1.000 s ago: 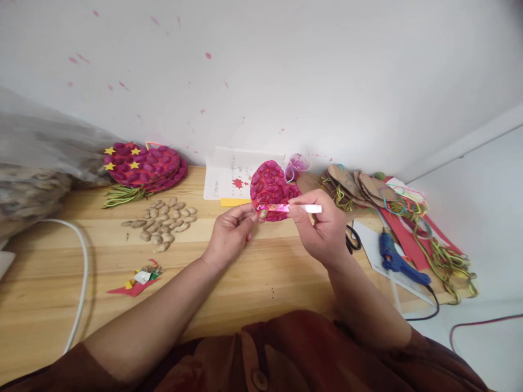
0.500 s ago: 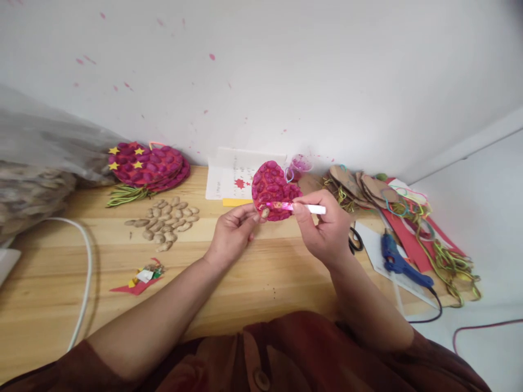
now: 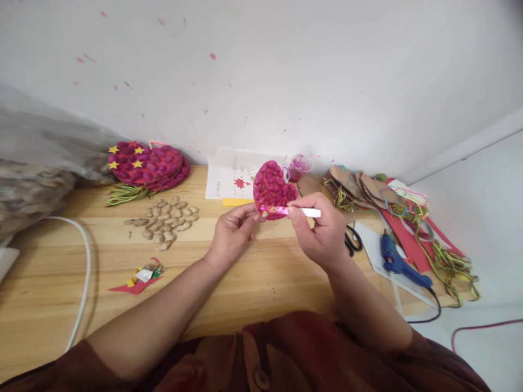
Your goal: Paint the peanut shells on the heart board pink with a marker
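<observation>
My left hand (image 3: pixel 232 231) pinches the lower edge of a heart-shaped piece (image 3: pixel 273 188) covered in pink-painted peanut shells, holding it upright above the wooden table (image 3: pixel 253 272). My right hand (image 3: pixel 322 234) is closed on a white-handled brush (image 3: pixel 304 212) whose pink-stained tip lies across the heart's lower rim. The two hands sit close together at the table's middle.
Loose unpainted peanut shells (image 3: pixel 165 222) lie left of centre, with a stack of painted hearts with yellow stars (image 3: pixel 146 162) behind them. A paper sheet (image 3: pixel 229 174) and a pink paint cup (image 3: pixel 297 165) stand near the wall. Cardboard cutouts (image 3: pixel 359 188), scissors (image 3: pixel 352 239), a blue glue gun (image 3: pixel 398 262) and coloured strings (image 3: pixel 443 258) fill the right. A white cable (image 3: pixel 84 272) and paper scraps (image 3: pixel 141 276) lie left.
The brush tip has slid a little left along the heart's lower edge and the right hand has dropped slightly. The left hand keeps the same hold.
</observation>
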`<state>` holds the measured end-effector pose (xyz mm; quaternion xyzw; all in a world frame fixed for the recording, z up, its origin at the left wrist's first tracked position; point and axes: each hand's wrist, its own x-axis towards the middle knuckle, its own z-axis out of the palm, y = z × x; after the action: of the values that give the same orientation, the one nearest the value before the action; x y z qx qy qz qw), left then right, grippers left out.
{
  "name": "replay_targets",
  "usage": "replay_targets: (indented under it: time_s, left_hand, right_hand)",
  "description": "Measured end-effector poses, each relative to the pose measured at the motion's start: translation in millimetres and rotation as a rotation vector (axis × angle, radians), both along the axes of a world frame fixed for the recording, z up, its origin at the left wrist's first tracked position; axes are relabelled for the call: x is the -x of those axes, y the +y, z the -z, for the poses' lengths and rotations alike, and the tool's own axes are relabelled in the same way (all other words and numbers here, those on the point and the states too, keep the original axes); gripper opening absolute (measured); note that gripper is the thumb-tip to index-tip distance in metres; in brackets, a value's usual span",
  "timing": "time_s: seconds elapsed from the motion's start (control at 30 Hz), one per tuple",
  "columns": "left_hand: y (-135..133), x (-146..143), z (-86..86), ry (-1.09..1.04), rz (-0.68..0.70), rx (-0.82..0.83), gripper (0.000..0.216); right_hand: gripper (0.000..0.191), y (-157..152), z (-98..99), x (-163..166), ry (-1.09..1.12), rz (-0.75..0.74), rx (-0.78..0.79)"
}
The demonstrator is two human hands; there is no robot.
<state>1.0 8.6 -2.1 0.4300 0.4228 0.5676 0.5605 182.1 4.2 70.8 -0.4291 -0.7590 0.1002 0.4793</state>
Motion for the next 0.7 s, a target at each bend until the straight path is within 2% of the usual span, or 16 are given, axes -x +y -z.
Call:
replay_targets:
  time_s: [0.17, 0.33, 0.7]
  left_hand:
    - [-0.1, 0.2, -0.6, 0.007, 0.003, 0.005, 0.029]
    - [-0.4, 0.3, -1.3, 0.025, 0.003, -0.002, 0.029]
    - [-0.3, 0.0, 0.2, 0.023, 0.003, 0.002, 0.029]
  right_hand:
    - [0.001, 0.3, -0.7, 0.3, 0.0, 0.08, 0.007]
    - [0.003, -0.1, -0.8, 0.1, -0.001, 0.041, 0.022]
    - [0.003, 0.7, -1.3, -0.4, -0.01, 0.066, 0.02]
